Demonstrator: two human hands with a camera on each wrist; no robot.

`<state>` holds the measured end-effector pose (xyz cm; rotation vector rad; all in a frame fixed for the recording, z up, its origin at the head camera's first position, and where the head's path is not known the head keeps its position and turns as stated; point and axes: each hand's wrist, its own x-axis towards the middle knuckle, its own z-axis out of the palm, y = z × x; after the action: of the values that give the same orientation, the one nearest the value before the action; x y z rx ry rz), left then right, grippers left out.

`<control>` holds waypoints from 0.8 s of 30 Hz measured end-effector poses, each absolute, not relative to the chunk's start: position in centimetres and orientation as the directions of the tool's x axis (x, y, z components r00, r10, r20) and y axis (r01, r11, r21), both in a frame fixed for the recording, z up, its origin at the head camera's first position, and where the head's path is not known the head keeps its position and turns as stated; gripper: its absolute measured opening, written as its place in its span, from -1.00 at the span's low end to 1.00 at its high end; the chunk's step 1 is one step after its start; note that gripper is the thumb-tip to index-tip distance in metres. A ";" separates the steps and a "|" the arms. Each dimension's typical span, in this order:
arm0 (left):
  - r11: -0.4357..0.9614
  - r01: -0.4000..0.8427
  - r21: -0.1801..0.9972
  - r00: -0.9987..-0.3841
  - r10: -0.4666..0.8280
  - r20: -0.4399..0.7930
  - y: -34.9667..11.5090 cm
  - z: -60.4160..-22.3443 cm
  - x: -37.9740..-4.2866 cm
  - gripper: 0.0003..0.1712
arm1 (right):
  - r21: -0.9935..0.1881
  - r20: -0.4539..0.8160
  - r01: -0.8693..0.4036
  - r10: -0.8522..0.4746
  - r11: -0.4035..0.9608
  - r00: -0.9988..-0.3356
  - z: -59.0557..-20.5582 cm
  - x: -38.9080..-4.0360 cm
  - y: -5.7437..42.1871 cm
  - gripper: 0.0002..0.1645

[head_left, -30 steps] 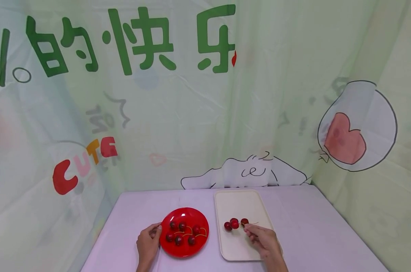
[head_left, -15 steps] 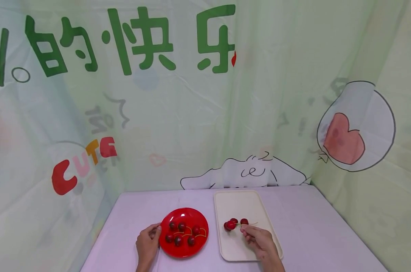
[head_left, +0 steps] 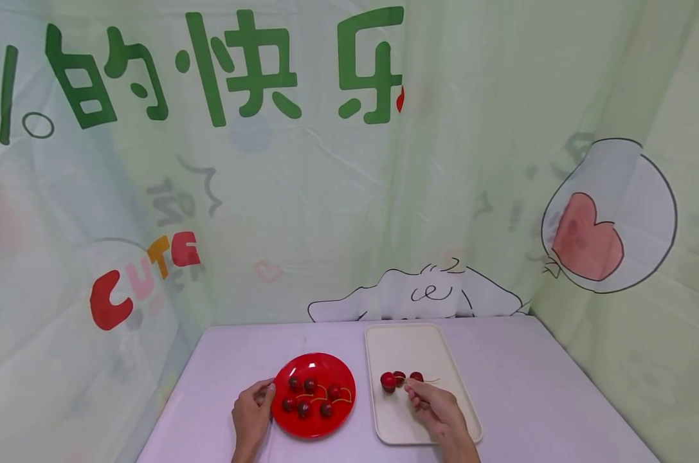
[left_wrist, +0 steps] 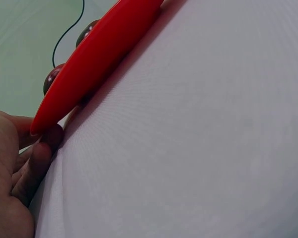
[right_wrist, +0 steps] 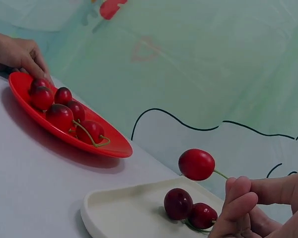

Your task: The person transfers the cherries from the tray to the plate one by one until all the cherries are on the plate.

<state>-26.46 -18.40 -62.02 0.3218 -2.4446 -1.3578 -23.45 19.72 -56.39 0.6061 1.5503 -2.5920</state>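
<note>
My left hand [head_left: 252, 413] grips the left rim of a red plate [head_left: 311, 429], thumb on top and fingers beneath. In the left wrist view, the plate [left_wrist: 97, 62] stands slightly off the cloth at that edge. Several dark red cherries [head_left: 304, 409] with green stems lie on it. My right hand [head_left: 440, 411] pinches the stem of a cherry [right_wrist: 196, 164], holding the fruit above a cream tray [head_left: 404, 341]. Below it on the tray are other cherries [right_wrist: 178, 204]; one more cherry [head_left: 417, 376] lies just beyond my fingertips.
A pale lilac cloth covers the table [head_left: 517, 386]. The tray stands right of the plate with a narrow strip of cloth between them. Printed curtains [head_left: 303, 206] hang behind the table and along both sides.
My right hand has moved slightly left, carrying the cherry by its stem over the leftmost cherry on the tray. My left hand and the plate have stayed put.
</note>
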 end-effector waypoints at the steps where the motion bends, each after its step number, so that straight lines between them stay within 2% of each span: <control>1: 0.521 -0.039 0.853 -0.922 -0.348 0.170 -18.4 -62.0 -26.5 -0.71 | -0.831 -0.360 0.249 0.139 -0.497 -0.923 -56.4 -23.5 19.7 -0.82; 14: 0.532 -0.054 0.845 -0.920 -0.356 0.165 -18.5 -62.3 -26.6 -0.72 | -0.790 -0.353 0.280 0.030 -0.546 -0.935 -56.4 -24.0 18.6 -0.71; 24: 0.530 -0.046 0.847 -0.918 -0.356 0.173 -18.4 -62.5 -26.9 -0.72 | -0.790 -0.383 0.271 0.097 -0.550 -0.919 -56.2 -24.7 17.0 -0.89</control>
<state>-26.86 -18.43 -62.53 0.3336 -2.4477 -1.3400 -24.67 17.05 -56.20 0.5939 1.4362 -2.6125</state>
